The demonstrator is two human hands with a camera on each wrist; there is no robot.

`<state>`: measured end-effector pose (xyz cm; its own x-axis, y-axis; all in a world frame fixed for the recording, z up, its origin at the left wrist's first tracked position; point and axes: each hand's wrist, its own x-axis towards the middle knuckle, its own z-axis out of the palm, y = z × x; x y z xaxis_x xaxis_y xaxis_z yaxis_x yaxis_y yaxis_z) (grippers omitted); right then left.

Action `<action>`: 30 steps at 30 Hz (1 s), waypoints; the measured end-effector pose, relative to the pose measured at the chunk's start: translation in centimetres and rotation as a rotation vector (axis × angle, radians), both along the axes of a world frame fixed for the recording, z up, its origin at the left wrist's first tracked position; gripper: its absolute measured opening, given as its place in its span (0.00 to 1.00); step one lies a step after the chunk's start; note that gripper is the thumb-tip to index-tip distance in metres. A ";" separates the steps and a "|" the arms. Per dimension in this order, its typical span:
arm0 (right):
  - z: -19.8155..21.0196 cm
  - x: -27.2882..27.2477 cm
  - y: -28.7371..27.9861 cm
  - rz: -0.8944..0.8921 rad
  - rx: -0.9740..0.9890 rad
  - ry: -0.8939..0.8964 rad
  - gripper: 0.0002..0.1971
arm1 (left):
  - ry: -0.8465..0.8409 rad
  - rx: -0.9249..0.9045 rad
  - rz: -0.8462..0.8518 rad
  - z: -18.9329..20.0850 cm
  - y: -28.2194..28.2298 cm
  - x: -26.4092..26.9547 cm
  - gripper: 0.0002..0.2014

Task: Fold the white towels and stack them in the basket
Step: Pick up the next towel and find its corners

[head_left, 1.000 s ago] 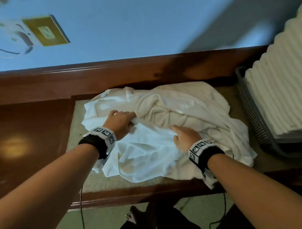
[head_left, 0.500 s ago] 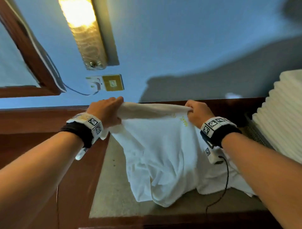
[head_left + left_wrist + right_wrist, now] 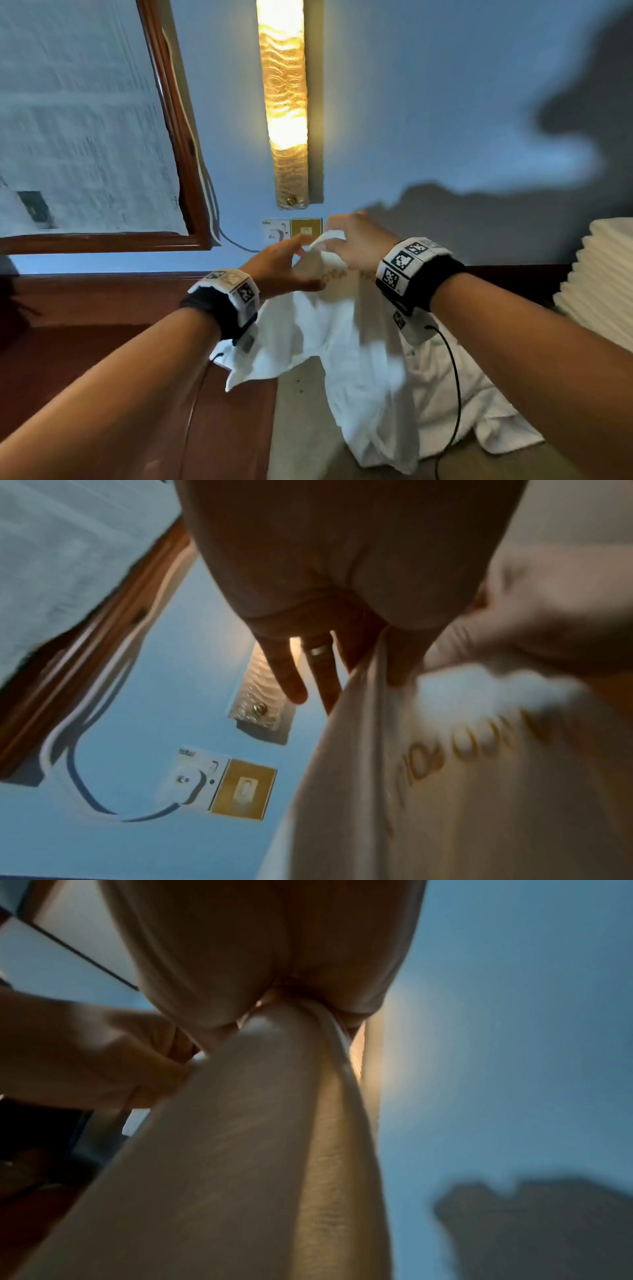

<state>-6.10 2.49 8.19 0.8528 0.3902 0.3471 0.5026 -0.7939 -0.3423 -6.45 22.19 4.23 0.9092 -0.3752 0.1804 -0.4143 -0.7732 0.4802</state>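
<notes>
White terry towel with gold lettering, one: lifted by its top edge, lower part trailing on the tabletop below both hands. Right hand pinches that edge; left hand, just beside, pinches it too, probably seeking a corner. Folded white towels, one stack, right of the right hand.

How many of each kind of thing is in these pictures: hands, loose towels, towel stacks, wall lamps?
Hands: 2, left hand and right hand, both gripping the towel.
Loose white towels: 1, the towel lifted off the table.
Folded towel stacks: 1, stack.
Wall lamps: 1, lamp.
Total: 5.
</notes>
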 end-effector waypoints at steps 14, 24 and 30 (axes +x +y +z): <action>-4.8 -1.4 -4.0 -0.275 -0.341 0.291 0.16 | -0.107 0.046 0.044 2.2 9.1 0.7 0.11; -1.7 -0.2 0.6 -0.180 -0.050 0.097 0.10 | 0.074 -0.096 0.109 -1.9 9.2 0.2 0.31; -1.9 -0.3 5.7 0.026 -0.302 0.088 0.02 | -0.003 -0.240 -0.043 -4.1 3.7 0.8 0.14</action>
<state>-6.42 8.16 6.25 0.8628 0.4864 0.1378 0.5029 -0.8535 -0.1362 -5.66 25.87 0.10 0.8929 -0.3594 0.2713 -0.4456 -0.6189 0.6468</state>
